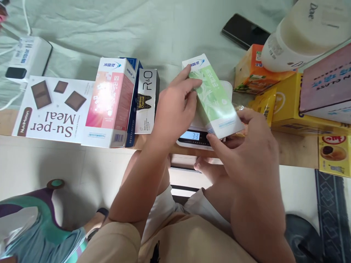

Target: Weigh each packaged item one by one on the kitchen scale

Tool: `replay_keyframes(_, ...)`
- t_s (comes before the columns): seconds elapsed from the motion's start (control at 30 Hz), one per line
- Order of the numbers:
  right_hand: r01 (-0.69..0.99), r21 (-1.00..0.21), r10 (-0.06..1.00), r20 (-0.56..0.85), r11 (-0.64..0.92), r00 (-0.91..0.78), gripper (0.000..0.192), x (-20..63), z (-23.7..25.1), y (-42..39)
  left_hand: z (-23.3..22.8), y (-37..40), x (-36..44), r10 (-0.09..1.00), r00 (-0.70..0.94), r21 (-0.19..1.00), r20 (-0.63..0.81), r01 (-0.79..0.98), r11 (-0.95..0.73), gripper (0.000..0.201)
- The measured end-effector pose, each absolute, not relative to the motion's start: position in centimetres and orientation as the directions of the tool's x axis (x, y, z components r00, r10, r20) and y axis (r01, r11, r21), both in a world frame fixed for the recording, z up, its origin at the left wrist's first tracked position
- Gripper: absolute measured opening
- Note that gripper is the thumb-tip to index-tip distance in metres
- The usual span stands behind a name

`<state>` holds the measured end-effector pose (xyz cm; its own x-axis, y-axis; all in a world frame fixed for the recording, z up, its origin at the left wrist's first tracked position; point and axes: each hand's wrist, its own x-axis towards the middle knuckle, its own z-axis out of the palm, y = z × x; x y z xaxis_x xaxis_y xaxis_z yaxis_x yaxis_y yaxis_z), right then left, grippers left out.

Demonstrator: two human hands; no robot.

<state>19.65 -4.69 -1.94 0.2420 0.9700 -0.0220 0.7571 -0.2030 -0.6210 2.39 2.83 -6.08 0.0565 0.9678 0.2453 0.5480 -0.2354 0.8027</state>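
Note:
A green-and-white toothpaste box is held at a slant above a small white kitchen scale. The scale's lit display seems to read 33. My left hand has curled fingers against the box's upper left edge and face, its thumb out of sight. With thumb and fingers, my right hand grips the lower right end. Left of the scale stand a black-and-white R&O charcoal box, a dark blue box and a pink-and-white toothpaste box.
A white Su-per Meal box and a white power strip are at the left. To the right are a phone, an orange box, a Dove tub and yellow boxes. Another person's leg shows lower left.

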Motion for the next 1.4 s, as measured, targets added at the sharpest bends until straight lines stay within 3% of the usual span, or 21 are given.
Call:
replay_keyframes(0.1,0.793,-0.584,0.98,-0.026,-0.175,0.198,0.054,19.8,-1.6,-4.8,-6.1,2.5,2.4,0.97,0.066,0.812,0.234,0.535,-0.232,0.023)
replay_keyframes(0.23,0.702,-0.693,0.966,0.032,-0.163,0.256,0.055,19.9,-0.2,-5.2,-5.4,1.5,2.4,0.955,-0.048,0.833,0.293,0.502,-0.231,0.024)
replay_keyframes(0.43,0.66,-0.75,0.929,0.21,-0.047,0.305,0.031,20.8,0.6,-5.5,-4.9,1.3,2.3,0.9,-0.105,0.816,0.424,0.475,-0.329,0.014)
replay_keyframes(0.93,0.61,-0.783,0.956,0.074,-0.12,0.284,0.035,20.3,0.6,-4.9,-4.9,1.5,2.4,0.909,-0.129,0.834,0.397,0.463,-0.298,0.007)
replay_keyframes(1.1,0.623,-0.765,0.964,0.014,-0.161,0.267,0.044,20.3,-0.1,-4.6,-5.3,1.5,2.2,0.875,-0.1,0.807,0.474,0.447,-0.386,0.007)
replay_keyframes(1.27,0.679,-0.727,0.986,0.013,-0.104,0.164,0.038,20.4,-1.0,-4.5,-4.7,1.0,2.5,0.926,-0.071,0.809,0.371,0.513,-0.285,0.01)
replay_keyframes(1.4,0.68,-0.72,0.983,-0.015,-0.137,0.182,0.046,20.2,-1.1,-4.5,-5.2,1.0,2.7,0.914,-0.037,0.809,0.405,0.481,-0.339,0.007)
